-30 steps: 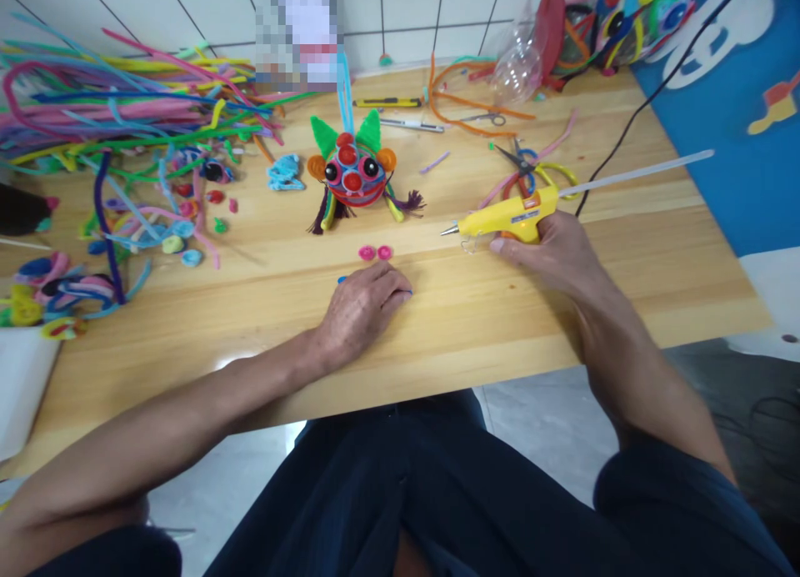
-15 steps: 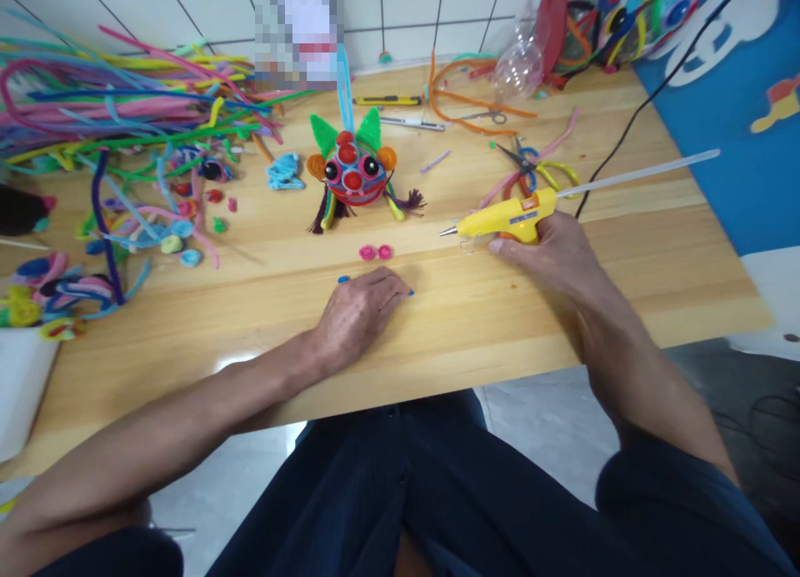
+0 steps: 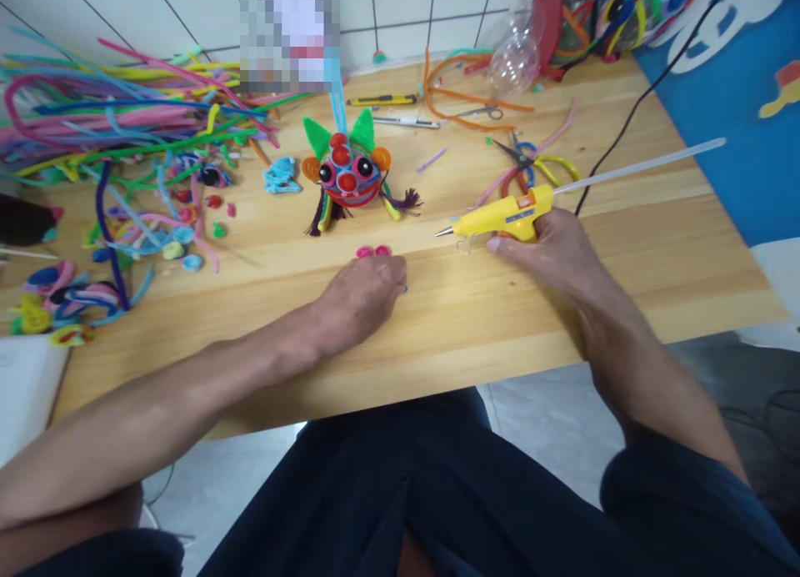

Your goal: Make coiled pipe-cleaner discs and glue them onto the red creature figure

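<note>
— Two hands are working low on the table; what is each one doing?

— The left hand (image 3: 366, 298) is lying palm down toward the near edge. Its fingers are curling tight over a small blue pipe-cleaner piece (image 3: 406, 289), and only a tip is peeping out at the right. Whether it is pinching or merely pressing the piece, I cannot tell. The right hand (image 3: 553, 248) is gripping the handle of a yellow plastic hot-glue gun (image 3: 503, 217), whose metal nozzle (image 3: 442, 232) is pointing left, low over the light wooden table (image 3: 468, 318).

— So where is the trouble lurking?

— I am judging the nozzle to be the main risk. It is aiming roughly toward the left fingertips, which are lying near it, so a slip of either hand is risking a burn. Glue may also be dripping onto the bare wood.

— And farther out?

— Two pink coiled pipe-cleaner discs (image 3: 373, 251) are lying just beyond the left hand, where a careless knuckle could be knocking them away. The long clear glue stick (image 3: 643, 164) is jutting out to the right behind the gun. A black cord (image 3: 616, 139) is trailing toward the far right, passing near the scissors with coloured handles (image 3: 517, 156), so a tug could be snagging there. The round red-and-blue pipe-cleaner creature with green ears (image 3: 347, 173) is standing well apart, and the heap of loose coloured pipe cleaners (image 3: 125, 118) is sprawling at the far left.
</note>
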Demonstrator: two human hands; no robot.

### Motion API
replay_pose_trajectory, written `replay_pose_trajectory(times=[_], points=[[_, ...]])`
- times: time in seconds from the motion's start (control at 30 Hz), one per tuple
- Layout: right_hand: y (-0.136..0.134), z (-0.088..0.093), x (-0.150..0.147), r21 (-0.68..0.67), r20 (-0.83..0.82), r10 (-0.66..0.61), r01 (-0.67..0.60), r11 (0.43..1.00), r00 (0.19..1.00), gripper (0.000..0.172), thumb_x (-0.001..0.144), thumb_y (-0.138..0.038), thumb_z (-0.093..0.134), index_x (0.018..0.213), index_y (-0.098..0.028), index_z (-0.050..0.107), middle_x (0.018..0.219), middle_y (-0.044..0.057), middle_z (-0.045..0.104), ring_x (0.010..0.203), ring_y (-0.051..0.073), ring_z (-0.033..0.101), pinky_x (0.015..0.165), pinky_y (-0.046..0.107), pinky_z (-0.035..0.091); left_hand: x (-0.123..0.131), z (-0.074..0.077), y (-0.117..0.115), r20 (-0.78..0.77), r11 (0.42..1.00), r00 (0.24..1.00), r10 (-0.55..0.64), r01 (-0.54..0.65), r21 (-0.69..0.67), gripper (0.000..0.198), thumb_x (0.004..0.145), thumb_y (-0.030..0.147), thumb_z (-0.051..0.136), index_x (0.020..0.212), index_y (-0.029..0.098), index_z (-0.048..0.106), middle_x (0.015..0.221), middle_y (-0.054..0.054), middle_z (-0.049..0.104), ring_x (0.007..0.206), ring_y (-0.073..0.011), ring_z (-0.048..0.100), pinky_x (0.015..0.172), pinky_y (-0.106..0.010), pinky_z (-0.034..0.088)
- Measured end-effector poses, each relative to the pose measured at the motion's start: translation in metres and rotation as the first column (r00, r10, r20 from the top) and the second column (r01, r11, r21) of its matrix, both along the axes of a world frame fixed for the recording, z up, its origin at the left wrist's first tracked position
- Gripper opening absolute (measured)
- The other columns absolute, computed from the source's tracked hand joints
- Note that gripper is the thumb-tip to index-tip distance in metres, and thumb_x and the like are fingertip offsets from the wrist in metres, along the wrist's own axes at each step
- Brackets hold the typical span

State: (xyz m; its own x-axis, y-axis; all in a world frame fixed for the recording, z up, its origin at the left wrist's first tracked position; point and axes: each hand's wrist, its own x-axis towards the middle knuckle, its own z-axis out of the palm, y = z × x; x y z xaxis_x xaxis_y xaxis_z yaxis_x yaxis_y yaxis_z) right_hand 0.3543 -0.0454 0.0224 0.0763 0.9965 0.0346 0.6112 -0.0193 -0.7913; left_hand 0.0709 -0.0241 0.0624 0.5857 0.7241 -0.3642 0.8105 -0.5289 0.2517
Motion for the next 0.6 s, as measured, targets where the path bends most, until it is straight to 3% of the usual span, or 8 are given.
replay_pose_trajectory(times=[0.3,0.43,0.6], points=[[-0.001,0.005,0.000,-0.011,-0.047,0.022,-0.023,1.000,0.999,0.025,0.081,-0.041,0.081,0.098,-0.024,0.077,0.100,0.005,0.079,0.094,0.030,0.073,0.088,0.047,0.061,0.007,-0.001,-0.014,-0.106,0.955,0.967,-0.233,0.248,0.163,0.028,0.095,-0.001,0.041,0.103,0.010,0.066,0.097,-0.015,0.071,0.083,-0.0256,0.067,0.068,-0.034,0.052],[-0.002,0.006,0.000,0.004,-0.039,-0.015,0.015,1.000,0.999,0.026,0.081,-0.042,0.081,0.101,-0.026,0.077,0.104,0.004,0.079,0.097,0.031,0.073,0.090,0.048,0.061,0.012,0.005,-0.028,-0.250,0.926,0.925,-0.287,0.335,0.176,0.032,0.090,-0.007,0.041,0.103,0.009,0.065,0.101,-0.017,0.071,0.086,-0.0280,0.069,0.061,-0.033,0.052],[-0.003,0.008,0.000,-0.012,-0.036,-0.027,0.026,1.000,0.999,0.024,0.080,-0.042,0.081,0.099,-0.028,0.077,0.104,0.004,0.079,0.099,0.031,0.073,0.092,0.049,0.060,0.011,0.002,-0.032,-0.270,0.909,0.904,-0.331,0.382,0.168,0.036,0.088,-0.010,0.039,0.106,0.010,0.064,0.103,-0.018,0.070,0.087,-0.0274,0.070,0.060,-0.033,0.054]])
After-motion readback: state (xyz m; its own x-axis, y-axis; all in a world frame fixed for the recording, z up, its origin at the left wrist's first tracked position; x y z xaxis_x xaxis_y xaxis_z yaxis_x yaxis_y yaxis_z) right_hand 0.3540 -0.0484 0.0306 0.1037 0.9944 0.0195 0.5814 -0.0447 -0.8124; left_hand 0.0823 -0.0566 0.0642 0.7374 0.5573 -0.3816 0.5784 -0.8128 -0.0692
